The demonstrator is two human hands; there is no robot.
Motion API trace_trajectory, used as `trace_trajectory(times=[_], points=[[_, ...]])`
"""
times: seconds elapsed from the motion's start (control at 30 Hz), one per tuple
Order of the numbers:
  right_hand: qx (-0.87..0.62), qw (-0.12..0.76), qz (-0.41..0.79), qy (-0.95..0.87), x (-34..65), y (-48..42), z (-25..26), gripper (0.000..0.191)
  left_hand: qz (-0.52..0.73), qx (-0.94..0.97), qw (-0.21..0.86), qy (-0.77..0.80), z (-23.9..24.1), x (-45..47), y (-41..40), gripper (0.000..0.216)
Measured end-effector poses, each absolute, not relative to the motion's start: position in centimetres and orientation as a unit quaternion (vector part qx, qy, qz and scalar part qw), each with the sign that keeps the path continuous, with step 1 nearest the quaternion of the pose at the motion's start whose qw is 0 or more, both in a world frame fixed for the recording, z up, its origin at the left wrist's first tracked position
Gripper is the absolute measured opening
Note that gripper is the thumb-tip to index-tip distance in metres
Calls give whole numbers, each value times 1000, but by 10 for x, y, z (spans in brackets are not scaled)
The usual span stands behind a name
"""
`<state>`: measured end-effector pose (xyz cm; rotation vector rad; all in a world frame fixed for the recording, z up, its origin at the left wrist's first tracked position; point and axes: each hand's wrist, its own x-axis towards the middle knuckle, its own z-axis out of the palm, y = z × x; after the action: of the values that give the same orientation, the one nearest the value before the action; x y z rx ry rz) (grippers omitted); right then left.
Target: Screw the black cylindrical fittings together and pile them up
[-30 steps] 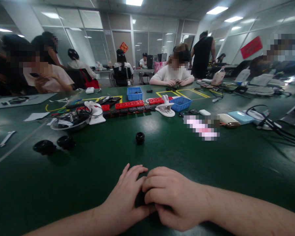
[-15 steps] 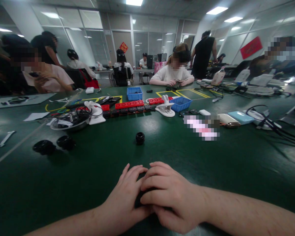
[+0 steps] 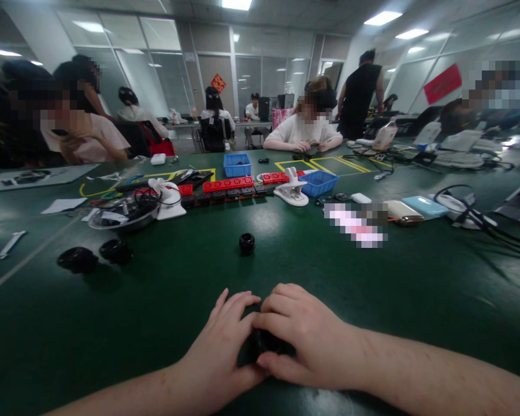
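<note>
Low in the head view, a dark, round black part [image 3: 266, 342] sits between my hands, mostly covered by them. My left hand [image 3: 223, 341] curves around its left side, thumb in front and fingers behind. From the right, my right hand [image 3: 307, 335] grips it with bent fingers over the far side and top and the thumb at the near side. Beyond my hands, a small ribbed black round fitting [image 3: 247, 244] stands on the green table [image 3: 177, 271]. Two larger black round parts, one [image 3: 78, 259] beside the other [image 3: 115, 251], rest at the left.
A wrench [image 3: 10, 245] lies at the far left. Farther back are a clear bowl of parts [image 3: 125, 216], white clips [image 3: 291, 188], red socket strips [image 3: 228, 184] and blue bins [image 3: 237, 165]. Cables [image 3: 494, 225] and small cases [image 3: 424, 207] lie right. A person [image 3: 305, 130] sits opposite.
My right hand's fingers have drawn in and its thumb has shifted up and left, so more of the black part shows. My left hand has stayed nearly in place.
</note>
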<state>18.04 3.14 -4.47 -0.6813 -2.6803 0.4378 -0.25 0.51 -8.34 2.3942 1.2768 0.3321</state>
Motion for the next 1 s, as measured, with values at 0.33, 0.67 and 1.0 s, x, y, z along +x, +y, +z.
trace_trajectory(times=[0.33, 0.67, 1.0], points=[[-100, 158, 189, -964, 180, 33, -41, 30, 127, 859, 197, 455, -84, -2, 6, 48], [-28, 228, 189, -955, 179, 35, -51, 30, 133, 867, 186, 443, -89, -4, 6, 50], [-182, 286, 172, -925, 182, 30, -44, 27, 129, 862, 203, 446, -83, -3, 6, 56]])
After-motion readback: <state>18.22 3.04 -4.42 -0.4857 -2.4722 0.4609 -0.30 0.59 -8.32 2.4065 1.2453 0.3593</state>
